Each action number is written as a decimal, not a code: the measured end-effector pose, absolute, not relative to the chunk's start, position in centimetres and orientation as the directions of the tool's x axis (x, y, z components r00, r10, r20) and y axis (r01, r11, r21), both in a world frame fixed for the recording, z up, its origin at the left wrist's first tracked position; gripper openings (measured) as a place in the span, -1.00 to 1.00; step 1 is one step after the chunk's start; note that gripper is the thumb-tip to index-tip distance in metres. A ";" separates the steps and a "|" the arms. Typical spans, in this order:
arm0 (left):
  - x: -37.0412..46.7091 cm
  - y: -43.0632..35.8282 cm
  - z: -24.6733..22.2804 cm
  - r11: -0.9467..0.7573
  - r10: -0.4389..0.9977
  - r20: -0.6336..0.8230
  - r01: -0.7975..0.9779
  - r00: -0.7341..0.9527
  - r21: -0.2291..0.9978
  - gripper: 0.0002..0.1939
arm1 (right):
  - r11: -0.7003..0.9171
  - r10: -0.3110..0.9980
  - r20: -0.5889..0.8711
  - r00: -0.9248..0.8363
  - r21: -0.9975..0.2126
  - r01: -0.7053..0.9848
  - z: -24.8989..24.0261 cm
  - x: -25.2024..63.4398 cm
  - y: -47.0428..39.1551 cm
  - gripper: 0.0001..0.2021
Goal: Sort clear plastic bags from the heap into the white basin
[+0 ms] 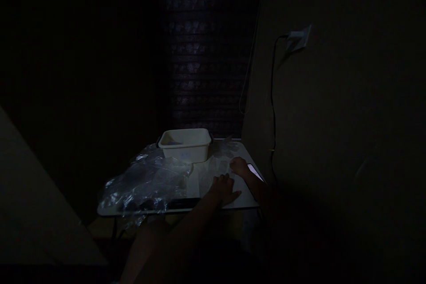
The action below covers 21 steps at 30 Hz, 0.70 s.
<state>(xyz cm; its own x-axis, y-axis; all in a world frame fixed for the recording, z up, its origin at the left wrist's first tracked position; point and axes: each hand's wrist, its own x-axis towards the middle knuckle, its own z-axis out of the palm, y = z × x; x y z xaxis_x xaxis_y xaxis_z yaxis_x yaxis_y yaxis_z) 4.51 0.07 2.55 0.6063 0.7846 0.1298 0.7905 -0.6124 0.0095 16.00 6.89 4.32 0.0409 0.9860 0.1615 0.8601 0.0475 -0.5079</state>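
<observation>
Pressed down on the small white table, my left hand (223, 190) is open, its thumb spread to the right. Under its fingertips lies a thin clear plastic piece (214, 167) with finger-like lobes, looking like a disposable glove. My right hand (238, 166) is closed at the right edge of this plastic and seems to pinch it; its fingertips are hard to see in the dark. Another crumpled clear glove-like piece (228, 147) lies behind it. A lit phone (255, 172) is partly hidden by my right forearm.
A white tub (186, 153) with dark handles stands at the table's back. Crumpled clear plastic sheeting (149, 182) covers the left side and hangs over the front edge. A black cord (273, 97) drops from a wall socket (299, 37). The room is very dark.
</observation>
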 end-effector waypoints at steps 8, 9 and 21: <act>4.3 0.3 2.7 -0.572 0.815 0.109 0.820 0.569 -0.005 -0.40 | 0.072 0.985 0.169 0.015 -0.496 0.865 4.7 16.0 6.5 -0.82; 4.3 0.3 2.8 -0.573 0.815 0.109 0.820 0.570 -0.005 -0.41 | 0.071 0.985 0.169 0.016 -0.498 0.864 4.8 16.0 6.4 -0.82; 3.7 0.0 2.9 -0.557 0.809 0.184 0.828 0.559 -0.064 -0.45 | 0.050 0.989 0.143 0.027 -0.508 0.860 5.0 15.4 6.3 -0.80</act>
<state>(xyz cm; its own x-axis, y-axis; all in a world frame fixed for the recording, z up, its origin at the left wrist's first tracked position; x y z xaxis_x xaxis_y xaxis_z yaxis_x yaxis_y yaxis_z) 3.75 0.02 2.93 0.5586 0.8088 0.1839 0.8279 -0.5572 -0.0642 15.45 6.31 5.04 0.0271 0.9894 0.1430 0.8601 0.0499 -0.5077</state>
